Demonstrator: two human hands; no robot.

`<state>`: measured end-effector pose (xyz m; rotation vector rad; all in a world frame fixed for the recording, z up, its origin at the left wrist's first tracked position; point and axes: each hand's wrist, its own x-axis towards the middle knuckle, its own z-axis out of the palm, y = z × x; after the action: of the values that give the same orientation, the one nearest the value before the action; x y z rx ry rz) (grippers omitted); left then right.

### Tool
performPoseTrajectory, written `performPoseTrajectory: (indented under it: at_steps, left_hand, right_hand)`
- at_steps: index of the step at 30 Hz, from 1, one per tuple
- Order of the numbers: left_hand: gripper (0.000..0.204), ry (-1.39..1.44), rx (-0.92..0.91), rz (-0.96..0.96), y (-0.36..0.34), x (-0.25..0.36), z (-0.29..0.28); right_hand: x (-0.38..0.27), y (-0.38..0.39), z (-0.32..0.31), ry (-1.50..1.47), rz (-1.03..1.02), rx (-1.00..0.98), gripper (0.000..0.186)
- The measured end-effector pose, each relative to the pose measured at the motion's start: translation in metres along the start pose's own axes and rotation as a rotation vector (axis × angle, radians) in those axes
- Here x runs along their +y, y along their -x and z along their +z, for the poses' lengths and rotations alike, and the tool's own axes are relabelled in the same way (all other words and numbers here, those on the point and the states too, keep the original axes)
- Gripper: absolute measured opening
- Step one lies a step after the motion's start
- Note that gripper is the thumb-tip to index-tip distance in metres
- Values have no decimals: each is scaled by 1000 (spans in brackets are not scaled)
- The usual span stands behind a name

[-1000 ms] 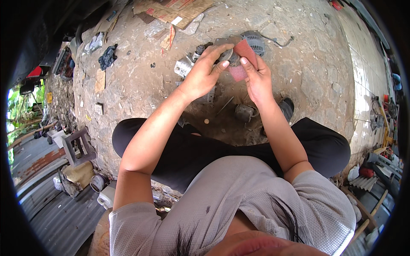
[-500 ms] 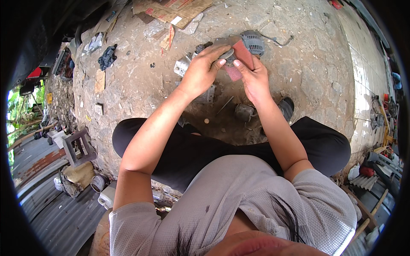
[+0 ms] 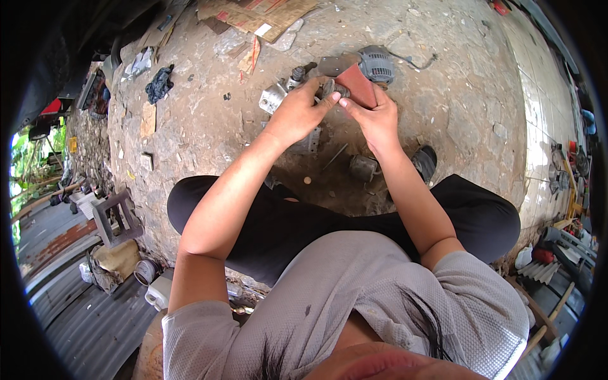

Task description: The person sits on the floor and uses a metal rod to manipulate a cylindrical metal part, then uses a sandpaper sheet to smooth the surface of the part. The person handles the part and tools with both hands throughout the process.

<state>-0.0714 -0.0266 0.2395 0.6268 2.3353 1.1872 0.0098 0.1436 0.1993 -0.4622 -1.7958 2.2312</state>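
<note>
Out in front of me, both hands meet over the dirt floor. My left hand (image 3: 297, 115) is closed around a small round grey metal part (image 3: 329, 90), its fingers partly covering it. A folded sheet of reddish sandpaper (image 3: 358, 87) is pinched in my right hand (image 3: 378, 125), thumb on the near side. The sandpaper's edge lies close beside the metal part; whether they touch is unclear. Just beyond my right hand rests a grey slotted motor housing (image 3: 376, 64) with a short dark cord. A silvery metal bracket-like part (image 3: 273, 97) lies left of my left hand.
Between my bent legs lie a dark cylindrical part (image 3: 364, 168), a thin rod (image 3: 335, 156) and a grey metal block (image 3: 308, 143). Flattened cardboard (image 3: 256, 16) lies at the far side. A crumpled black cloth (image 3: 159, 84) is to the left; corrugated metal sheets (image 3: 95, 329) are at lower left.
My left fingers have drawn back and curled lower around the metal part. The sandpaper has shifted; its lower flap, seen earlier below the part, no longer shows.
</note>
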Motion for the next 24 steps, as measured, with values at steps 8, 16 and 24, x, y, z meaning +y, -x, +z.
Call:
performPoseTrajectory:
  at_steps: [8, 16, 24]
  left_hand:
    - [55, 93, -5, -110, -9, -21, 1]
    - [50, 80, 86, -69, -6, -20, -3]
    - [49, 79, 86, -39, -9, -27, 2]
  right_hand:
    - [3, -7, -2, 366, -286, 46, 32]
    - [3, 0, 7, 576, -309, -81, 40]
    - [6, 4, 11, 663, -460, -99, 41]
